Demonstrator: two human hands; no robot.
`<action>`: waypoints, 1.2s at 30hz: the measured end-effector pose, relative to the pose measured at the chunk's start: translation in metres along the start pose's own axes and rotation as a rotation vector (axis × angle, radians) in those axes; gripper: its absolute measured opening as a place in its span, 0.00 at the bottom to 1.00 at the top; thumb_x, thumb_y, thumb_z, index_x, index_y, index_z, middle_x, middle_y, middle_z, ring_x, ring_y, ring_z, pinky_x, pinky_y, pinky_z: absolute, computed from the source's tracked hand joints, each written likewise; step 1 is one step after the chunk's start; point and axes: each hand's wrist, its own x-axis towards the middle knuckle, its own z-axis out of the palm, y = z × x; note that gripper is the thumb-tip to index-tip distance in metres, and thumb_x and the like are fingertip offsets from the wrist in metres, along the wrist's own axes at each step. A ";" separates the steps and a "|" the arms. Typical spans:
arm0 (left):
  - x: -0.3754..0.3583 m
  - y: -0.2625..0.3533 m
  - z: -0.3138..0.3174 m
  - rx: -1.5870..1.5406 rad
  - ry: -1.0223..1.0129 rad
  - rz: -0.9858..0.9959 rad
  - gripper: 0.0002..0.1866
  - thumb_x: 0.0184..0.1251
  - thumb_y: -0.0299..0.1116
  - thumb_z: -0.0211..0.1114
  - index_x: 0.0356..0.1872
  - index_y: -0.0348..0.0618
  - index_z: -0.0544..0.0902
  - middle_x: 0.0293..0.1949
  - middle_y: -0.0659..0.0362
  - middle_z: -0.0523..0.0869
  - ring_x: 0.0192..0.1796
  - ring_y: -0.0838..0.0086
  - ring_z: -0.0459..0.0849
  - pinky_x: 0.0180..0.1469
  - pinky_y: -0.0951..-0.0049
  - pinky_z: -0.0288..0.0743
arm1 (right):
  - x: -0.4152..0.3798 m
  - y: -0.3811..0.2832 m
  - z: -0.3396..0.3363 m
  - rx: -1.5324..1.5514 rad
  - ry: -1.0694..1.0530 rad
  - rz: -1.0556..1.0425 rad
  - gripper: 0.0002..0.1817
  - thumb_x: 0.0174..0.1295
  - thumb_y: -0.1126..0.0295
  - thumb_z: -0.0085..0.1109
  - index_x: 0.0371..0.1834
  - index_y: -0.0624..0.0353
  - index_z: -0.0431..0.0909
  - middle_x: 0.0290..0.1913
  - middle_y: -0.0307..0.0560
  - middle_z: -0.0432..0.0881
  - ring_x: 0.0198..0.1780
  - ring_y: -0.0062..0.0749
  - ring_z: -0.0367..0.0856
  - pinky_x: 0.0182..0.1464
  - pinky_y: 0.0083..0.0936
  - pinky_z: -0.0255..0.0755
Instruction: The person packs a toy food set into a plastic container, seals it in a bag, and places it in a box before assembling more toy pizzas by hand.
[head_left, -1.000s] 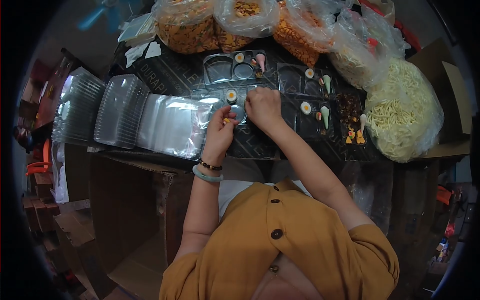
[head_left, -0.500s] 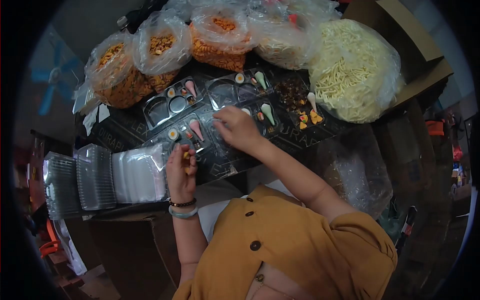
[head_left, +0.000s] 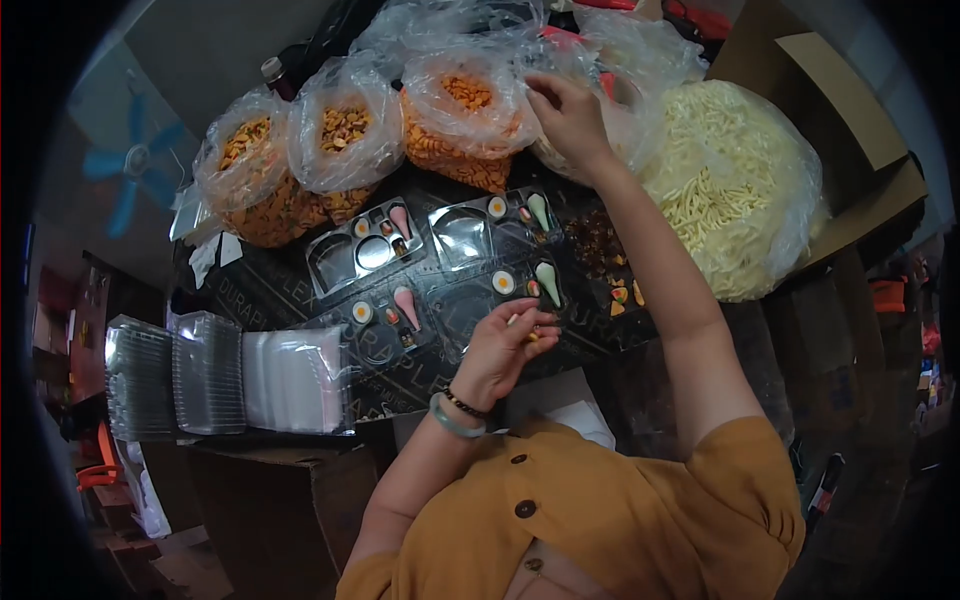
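My left hand [head_left: 503,350], wearing a beaded bracelet and a pale bangle, is closed around small candy pieces, a whitish one and yellow ones, just in front of the lower right clear plastic tray [head_left: 462,305]. My right hand [head_left: 572,120] reaches out over a clear bag [head_left: 552,155] at the back, fingers bent and apart, nothing visible in them. That lower tray holds an egg-like candy [head_left: 503,283] and a green cone-shaped candy [head_left: 546,283]. Similar candies fill compartments in the upper right tray [head_left: 460,240], upper left tray [head_left: 335,262] and lower left tray [head_left: 375,345].
Open bags of orange snacks [head_left: 455,145] line the back, with a large bag of pale sticks [head_left: 725,200] at right beside a cardboard box [head_left: 850,110]. Stacked clear trays [head_left: 207,370] and plastic sleeves [head_left: 295,375] stand at left. Brown pieces [head_left: 597,245] lie right of the trays.
My right hand has gone from the lower right tray up to the bags. My left hand has moved right. The white cone-shaped candy has left the table's right side. The view has shifted.
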 end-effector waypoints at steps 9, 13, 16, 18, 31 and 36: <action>0.068 -0.044 0.041 0.283 -0.161 -0.059 0.14 0.65 0.23 0.53 0.52 0.35 0.72 0.45 0.55 0.76 0.47 0.70 0.78 0.47 0.74 0.75 | 0.066 0.087 0.109 -0.413 -0.684 -0.025 0.14 0.55 0.67 0.58 0.45 0.58 0.82 0.40 0.52 0.84 0.42 0.41 0.82 0.46 0.31 0.74; 0.098 -0.061 0.063 0.970 -0.328 0.634 0.14 0.62 0.20 0.51 0.49 0.32 0.74 0.44 0.50 0.80 0.47 0.63 0.78 0.46 0.69 0.74 | 0.061 0.098 0.126 -0.465 -0.750 0.124 0.18 0.52 0.65 0.61 0.47 0.57 0.80 0.45 0.55 0.82 0.47 0.47 0.80 0.50 0.34 0.73; 0.116 -0.068 0.066 0.945 -0.356 0.781 0.14 0.62 0.23 0.51 0.48 0.33 0.74 0.48 0.45 0.79 0.50 0.56 0.76 0.51 0.65 0.71 | 0.061 0.125 0.147 -0.355 -0.760 0.252 0.30 0.51 0.59 0.61 0.59 0.53 0.72 0.54 0.59 0.76 0.52 0.50 0.78 0.52 0.36 0.71; 0.121 -0.069 0.061 1.092 -0.398 0.931 0.14 0.62 0.25 0.51 0.48 0.34 0.75 0.51 0.43 0.77 0.52 0.53 0.75 0.54 0.63 0.69 | 0.067 0.139 0.158 -0.401 -0.799 0.227 0.33 0.50 0.57 0.61 0.63 0.52 0.69 0.57 0.59 0.74 0.54 0.51 0.77 0.53 0.36 0.71; 0.055 0.017 -0.018 1.581 0.090 0.956 0.20 0.54 0.27 0.63 0.50 0.34 0.73 0.57 0.42 0.69 0.63 0.47 0.66 0.63 0.51 0.60 | 0.056 0.068 0.136 -0.421 -0.594 0.211 0.22 0.63 0.60 0.50 0.58 0.58 0.72 0.57 0.60 0.74 0.58 0.49 0.72 0.58 0.36 0.65; 0.039 0.083 -0.083 1.848 0.767 0.764 0.26 0.58 0.35 0.63 0.57 0.35 0.70 0.60 0.42 0.67 0.64 0.44 0.63 0.63 0.46 0.56 | 0.061 0.103 0.143 -0.483 -0.361 0.031 0.19 0.61 0.63 0.55 0.53 0.59 0.75 0.48 0.57 0.79 0.49 0.47 0.78 0.51 0.36 0.70</action>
